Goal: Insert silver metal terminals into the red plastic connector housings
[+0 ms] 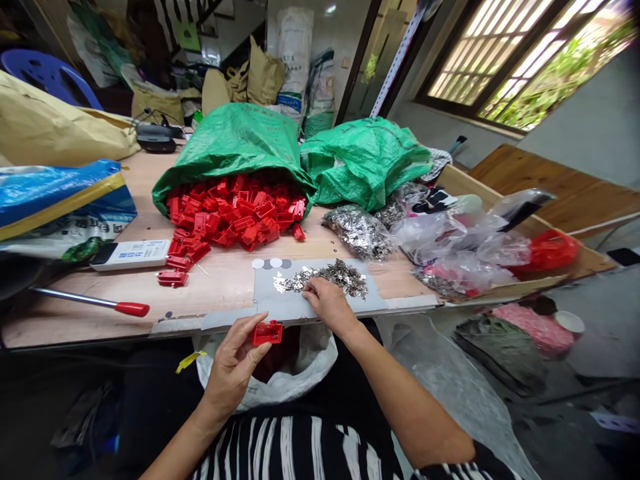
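The red plastic part (267, 333) pointed sideways, long axis level, clamped in the left hand (233, 363) just below the grey board (280, 308); the right hand (327, 307), palm down, touched silver metal pieces (320, 279) on it, its grip unclear

A heap of bright red plastic pieces (235, 210) spills from a green woven sack (235, 137), with a second green sack (365, 163) to its right. Near them, silver flakes (320, 279) glitter on a grey board (320, 305), and one more red piece (267, 333) shows in the left hand (233, 363). The table (225, 287) is pale tan wood. A blue chair (47, 77) stands far left, and a blue-and-yellow bag (60, 200) lies left. The shirt (300, 447) has black and white stripes.
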A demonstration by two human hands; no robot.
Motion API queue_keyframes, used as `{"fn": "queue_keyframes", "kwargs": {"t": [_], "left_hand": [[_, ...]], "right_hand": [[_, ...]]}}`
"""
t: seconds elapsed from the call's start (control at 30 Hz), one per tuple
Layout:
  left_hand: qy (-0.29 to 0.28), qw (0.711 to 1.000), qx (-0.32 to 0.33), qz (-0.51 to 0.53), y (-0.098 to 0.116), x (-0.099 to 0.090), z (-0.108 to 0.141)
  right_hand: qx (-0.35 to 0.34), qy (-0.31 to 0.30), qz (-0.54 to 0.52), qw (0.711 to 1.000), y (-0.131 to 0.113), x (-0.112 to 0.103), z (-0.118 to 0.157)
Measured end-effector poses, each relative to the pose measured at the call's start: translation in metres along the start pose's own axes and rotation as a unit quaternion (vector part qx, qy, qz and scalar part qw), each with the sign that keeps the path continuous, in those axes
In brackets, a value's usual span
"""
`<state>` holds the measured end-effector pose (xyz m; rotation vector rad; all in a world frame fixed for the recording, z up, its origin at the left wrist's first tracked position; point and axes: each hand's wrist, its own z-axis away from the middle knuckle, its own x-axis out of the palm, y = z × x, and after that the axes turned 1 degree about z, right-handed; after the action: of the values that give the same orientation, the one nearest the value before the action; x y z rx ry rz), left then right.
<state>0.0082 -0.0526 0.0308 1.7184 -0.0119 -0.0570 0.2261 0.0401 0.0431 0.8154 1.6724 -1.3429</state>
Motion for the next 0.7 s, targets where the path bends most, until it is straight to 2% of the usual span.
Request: {"fn": "queue_keyframes", "kwargs": {"t": [0.17, 0.33, 0.57, 0.63, 0.7], "left_hand": [[-0.009, 0.996, 0.079, -0.047, -0.002, 0.000, -0.001], [-0.008, 0.993, 0.087, -0.081, 0.003, 0.001, 0.000], [-0.002, 0.997, -0.033, 0.071, 0.005, 0.003, 0.000], [-0.006, 0.987, -0.078, 0.138, 0.006, 0.004, -0.001], [-0.004, 0.970, -0.121, 0.209, 0.009, 0.005, -0.003]], "right_hand": [[0.021, 0.012, 0.012, 1.000, -0.002, 0.001, -0.001], [0.010, 0.016, 0.004, 1.000, -0.003, 0.000, -0.001], [-0.023, 0.081, -0.104, 0.991, 0.000, 0.002, 0.007], [-0.026, 0.074, -0.148, 0.986, -0.004, -0.003, 0.011], [-0.037, 0.040, -0.194, 0.980, -0.012, -0.010, 0.017]]}}
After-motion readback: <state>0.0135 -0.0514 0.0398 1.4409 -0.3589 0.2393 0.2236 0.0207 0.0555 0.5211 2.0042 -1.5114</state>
